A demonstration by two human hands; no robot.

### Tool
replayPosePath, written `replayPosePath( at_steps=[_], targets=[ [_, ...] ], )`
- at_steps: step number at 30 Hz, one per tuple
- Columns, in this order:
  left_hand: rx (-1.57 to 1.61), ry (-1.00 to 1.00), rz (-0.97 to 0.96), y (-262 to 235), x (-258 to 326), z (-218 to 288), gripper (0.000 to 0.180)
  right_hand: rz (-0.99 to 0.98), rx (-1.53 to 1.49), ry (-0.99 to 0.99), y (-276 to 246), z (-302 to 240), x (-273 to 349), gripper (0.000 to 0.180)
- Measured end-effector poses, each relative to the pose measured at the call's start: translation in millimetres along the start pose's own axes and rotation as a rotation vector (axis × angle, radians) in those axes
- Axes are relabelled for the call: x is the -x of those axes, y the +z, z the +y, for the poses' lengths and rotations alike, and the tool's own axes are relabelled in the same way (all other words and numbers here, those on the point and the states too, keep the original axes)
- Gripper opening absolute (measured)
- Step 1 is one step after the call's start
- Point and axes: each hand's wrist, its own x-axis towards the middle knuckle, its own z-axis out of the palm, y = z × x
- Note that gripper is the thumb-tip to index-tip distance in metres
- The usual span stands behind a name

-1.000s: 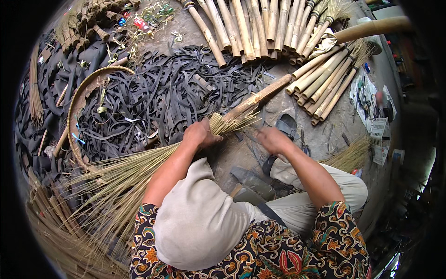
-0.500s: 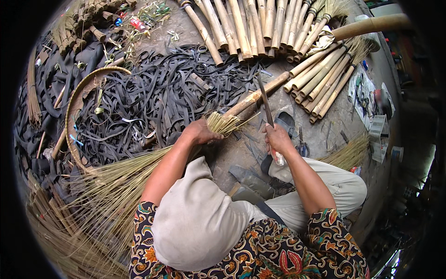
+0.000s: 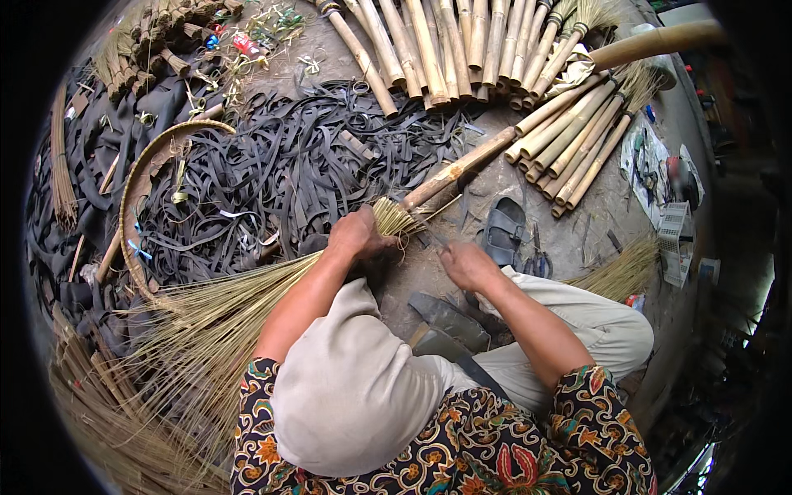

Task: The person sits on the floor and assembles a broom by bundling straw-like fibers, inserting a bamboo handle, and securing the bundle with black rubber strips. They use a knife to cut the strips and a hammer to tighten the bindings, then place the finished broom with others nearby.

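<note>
My left hand [image 3: 356, 233] is closed around a bundle of thin straw-coloured stalks [image 3: 239, 301] near its tied, evenly trimmed end. The loose stalks fan out under my left forearm to the lower left. A round wooden pole [image 3: 458, 172] lies against the trimmed end. My right hand [image 3: 467, 266] grips a long knife, its handle hidden inside my fist. The knife's blade [image 3: 432, 231] points up and left to the trimmed end; whether it touches the stalks I cannot tell.
Black rubber strips [image 3: 272, 157] lie heaped in and around a basket with a woven rim [image 3: 126, 198]. Bamboo handles [image 3: 429, 49] fan out at the far side, with more bamboo brooms [image 3: 569, 148] stacked right. A dark sandal [image 3: 503, 231] sits beyond my right hand. A white plastic basket [image 3: 675, 247] stands far right.
My right hand has moved left and slightly down with the knife. The blade, upright before, has swung down to the trimmed end of the bundle. My left hand has barely moved.
</note>
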Motion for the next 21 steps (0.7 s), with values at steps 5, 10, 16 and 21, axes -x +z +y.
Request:
replayPosePath(
  at_steps=[5,10,16,21],
  targets=[
    [-0.076,-0.045,0.069,-1,6,12,0.082,-0.015,0.028,-0.046,-2,-16,10,0.039],
    [-0.073,-0.073,0.062,-4,9,10,0.084,0.127,-0.004,-0.013,-43,-2,3,0.044],
    [-0.005,-0.017,-0.074,-5,-9,-1,0.084,0.084,0.089,0.021,-66,31,-2,0.038],
    [0.001,0.009,-0.055,-1,-11,0,0.089,0.046,0.054,0.039,-41,14,11,0.036]
  ],
)
